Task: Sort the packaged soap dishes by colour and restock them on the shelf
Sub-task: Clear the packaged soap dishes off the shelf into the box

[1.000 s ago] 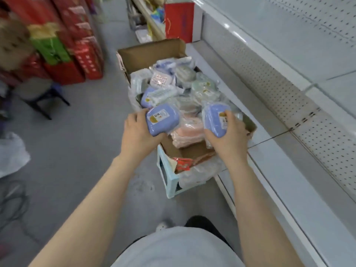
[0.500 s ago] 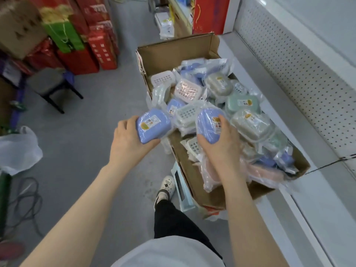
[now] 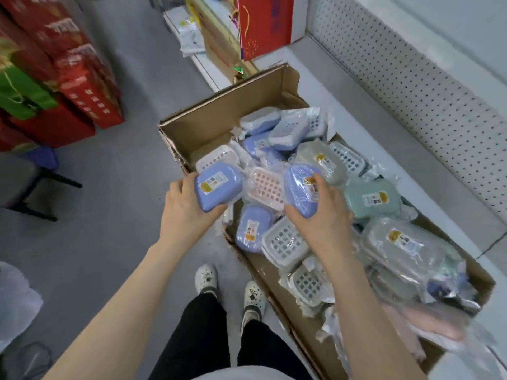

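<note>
Grey shop floor [image 3: 115, 242] at left; low white shelf deck [image 3: 384, 138] at right, backed by a perforated white panel [image 3: 411, 86]. Open cardboard box [image 3: 219, 116] between them, apparently resting partly on the deck edge. Box heaped with bagged soap dishes [image 3: 403, 239] in blue, green, pink, grey and white.

Left hand [image 3: 186, 207] curled round a blue soap dish [image 3: 219, 187], label up, above the box's left wall. Right hand [image 3: 321, 218] clamped on a second blue soap dish [image 3: 299, 187] over the heap, just beside a pink slatted dish [image 3: 266, 187] and near a green dish [image 3: 370, 198].

Red cartons [image 3: 82, 86] and a green bag [image 3: 19, 94] stacked across the aisle, blurred. Dark stool [image 3: 22, 182] below them. Red gift bag [image 3: 263, 23] upright at the far end of the deck. White plastic bag [image 3: 16, 303] at lower left. Right forearm covering part of the heap; white shoes [image 3: 205, 278] on the floor beside the box.
</note>
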`<state>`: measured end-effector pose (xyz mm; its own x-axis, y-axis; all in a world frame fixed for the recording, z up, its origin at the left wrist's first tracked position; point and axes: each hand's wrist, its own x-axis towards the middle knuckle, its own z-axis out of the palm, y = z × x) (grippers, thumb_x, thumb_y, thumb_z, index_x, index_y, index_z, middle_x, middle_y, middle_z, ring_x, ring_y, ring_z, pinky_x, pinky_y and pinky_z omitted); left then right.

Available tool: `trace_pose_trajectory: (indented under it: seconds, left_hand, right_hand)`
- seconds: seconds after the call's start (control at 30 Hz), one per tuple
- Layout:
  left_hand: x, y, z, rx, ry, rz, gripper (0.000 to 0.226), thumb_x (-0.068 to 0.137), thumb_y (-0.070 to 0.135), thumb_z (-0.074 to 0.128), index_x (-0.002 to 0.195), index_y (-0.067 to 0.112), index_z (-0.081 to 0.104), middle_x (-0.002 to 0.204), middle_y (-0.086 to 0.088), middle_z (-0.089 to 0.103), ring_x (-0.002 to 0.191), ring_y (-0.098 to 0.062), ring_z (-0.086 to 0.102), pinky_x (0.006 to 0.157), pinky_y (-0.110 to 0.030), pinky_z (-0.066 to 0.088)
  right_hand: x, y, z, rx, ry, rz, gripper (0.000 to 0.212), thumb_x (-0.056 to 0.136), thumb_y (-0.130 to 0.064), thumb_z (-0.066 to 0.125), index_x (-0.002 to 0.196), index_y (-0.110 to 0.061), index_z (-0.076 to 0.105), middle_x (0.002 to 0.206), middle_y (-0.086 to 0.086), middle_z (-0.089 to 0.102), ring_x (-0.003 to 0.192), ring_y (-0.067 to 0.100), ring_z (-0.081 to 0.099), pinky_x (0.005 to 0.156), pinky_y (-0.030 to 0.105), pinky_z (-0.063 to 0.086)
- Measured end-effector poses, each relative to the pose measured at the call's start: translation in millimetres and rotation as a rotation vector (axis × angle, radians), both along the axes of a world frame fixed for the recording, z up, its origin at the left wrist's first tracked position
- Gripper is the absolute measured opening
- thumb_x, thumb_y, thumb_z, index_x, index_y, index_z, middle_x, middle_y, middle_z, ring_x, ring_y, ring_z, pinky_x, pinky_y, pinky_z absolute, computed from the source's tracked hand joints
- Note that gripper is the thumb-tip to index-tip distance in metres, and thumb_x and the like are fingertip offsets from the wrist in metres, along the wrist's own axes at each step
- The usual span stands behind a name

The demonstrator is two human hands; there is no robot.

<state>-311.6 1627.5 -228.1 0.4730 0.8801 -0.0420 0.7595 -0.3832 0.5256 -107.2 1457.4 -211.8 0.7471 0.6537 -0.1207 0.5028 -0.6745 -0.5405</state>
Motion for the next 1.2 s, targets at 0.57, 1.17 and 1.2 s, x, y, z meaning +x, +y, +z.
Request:
trace_pose_trajectory:
  seconds: [0.57, 1.17, 1.2]
  left_hand:
    - [109, 221, -86, -0.073, 0.142, -0.554, 0.089, 0.075, 0.046, 0.076, 0.143, 0.005, 0.036, 0.136, -0.015, 0.047, 0.121, -0.034, 0.05, 0.103, -0.046, 0.039]
    - [203, 214, -96, -0.115, 0.095, -0.768, 0.091, 0.081, 0.044, 0.071, 0.152, 0.013, 0.023, 0.153, -0.009, 0.031, 0.134, -0.033, 0.038, 0.108, -0.042, 0.031]
    - [213, 211, -99, -0.13, 0.101, -0.771, 0.092, 0.081, 0.043, 0.071, 0.152, 0.014, 0.021, 0.155, -0.008, 0.028, 0.135, -0.033, 0.037, 0.107, -0.043, 0.033]
  right_hand:
    - [86, 243, -49, -0.146, -0.17, -0.13, 0.073, 0.082, -0.048, 0.064, 0.146, -0.025, 0.036, 0.136, 0.013, 0.046, 0.121, 0.035, 0.046, 0.101, 0.044, 0.038]
    - [67, 165, -69, -0.153, -0.283, -0.322, 0.055, 0.091, -0.037, 0.054, 0.139, -0.013, 0.047, 0.14, 0.019, 0.048, 0.131, 0.038, 0.043, 0.105, 0.054, 0.038]
    - [63, 155, -70, -0.18, -0.27, -0.326, 0.055, 0.092, -0.037, 0.055, 0.141, -0.013, 0.045, 0.142, 0.018, 0.046, 0.133, 0.037, 0.041, 0.106, 0.053, 0.037]
